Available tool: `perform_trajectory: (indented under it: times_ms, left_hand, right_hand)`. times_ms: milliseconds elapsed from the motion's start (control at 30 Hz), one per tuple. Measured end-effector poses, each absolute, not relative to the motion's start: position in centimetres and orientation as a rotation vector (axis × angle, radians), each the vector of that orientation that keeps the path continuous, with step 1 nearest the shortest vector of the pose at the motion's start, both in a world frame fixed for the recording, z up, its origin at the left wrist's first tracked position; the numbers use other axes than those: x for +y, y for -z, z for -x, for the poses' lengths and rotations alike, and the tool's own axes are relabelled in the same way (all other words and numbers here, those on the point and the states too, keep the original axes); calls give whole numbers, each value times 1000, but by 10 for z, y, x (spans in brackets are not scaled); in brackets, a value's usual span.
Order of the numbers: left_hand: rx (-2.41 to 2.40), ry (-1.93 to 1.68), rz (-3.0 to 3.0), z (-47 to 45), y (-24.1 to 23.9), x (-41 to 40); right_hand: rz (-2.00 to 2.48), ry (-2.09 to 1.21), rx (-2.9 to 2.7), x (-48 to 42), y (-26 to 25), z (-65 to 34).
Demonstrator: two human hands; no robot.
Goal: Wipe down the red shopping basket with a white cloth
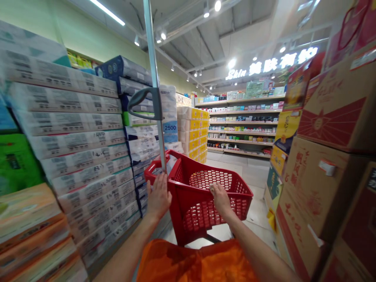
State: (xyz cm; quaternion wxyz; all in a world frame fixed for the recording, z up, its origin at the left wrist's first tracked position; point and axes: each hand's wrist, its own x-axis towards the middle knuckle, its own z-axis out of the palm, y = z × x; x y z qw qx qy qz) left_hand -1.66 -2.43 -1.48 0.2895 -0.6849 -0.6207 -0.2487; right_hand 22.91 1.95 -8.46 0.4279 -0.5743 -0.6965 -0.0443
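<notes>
Orange clothing (194, 264) lies nearest, just this side of the red plastic shopping cart (176, 209). That cart's basket (211, 168) shows honeycomb-perforated walls inside, its bottom hidden by the near side. Curled fingers of the right hand (221, 199) grip the cart's near rim (202, 190). The left hand (159, 196), fingers mostly straight, lies against the cart's handle end, at the foot of a metal pole (161, 145) bearing a grey loop handle (158, 103); I cannot tell whether it grips. Left of the cart stand plastic-wrapped paper packs (94, 138); right of it, printed cardboard cartons (317, 184); beyond it, shelves (249, 112) hold small packaged goods (249, 107).
</notes>
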Motion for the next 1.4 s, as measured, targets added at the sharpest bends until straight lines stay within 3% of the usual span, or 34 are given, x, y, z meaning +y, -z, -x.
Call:
perform_trajectory:
  times_ms: [133,367,533,600,833,900,1100,1300,1400]
  left_hand:
    - [-1784,601,1766,58,1,-16]
    - [-1737,625,1741,58,1,-15]
    - [-1743,671,1727,52,-2,-24]
    - [-1750,675,1732,49,-4,-26]
    - [-1787,648,1757,40,-8,-29]
    - [-1762,646,1775,40,-8,-32]
    - [-1734,691,1777,41,-6,-36]
    - [-1690,704,1777,45,-7,-34]
    - [-1654,706,1817,54,-9,-29]
  right_hand:
    - [1380,42,-1714,29,78,-217]
    - [980,7,-1802,29,45,-84]
    - [800,103,-1915,17,43,-80]
    - [753,171,-1900,17,18,-90]
    - [594,555,-1896,34,-145,-85]
    - [488,630,-2023,36,-144,-89]
    - [269,745,-2373,30,-74,-105]
    - [436,719,-2117,39,-138,-88]
    - [400,718,-2203,33,-108,-94]
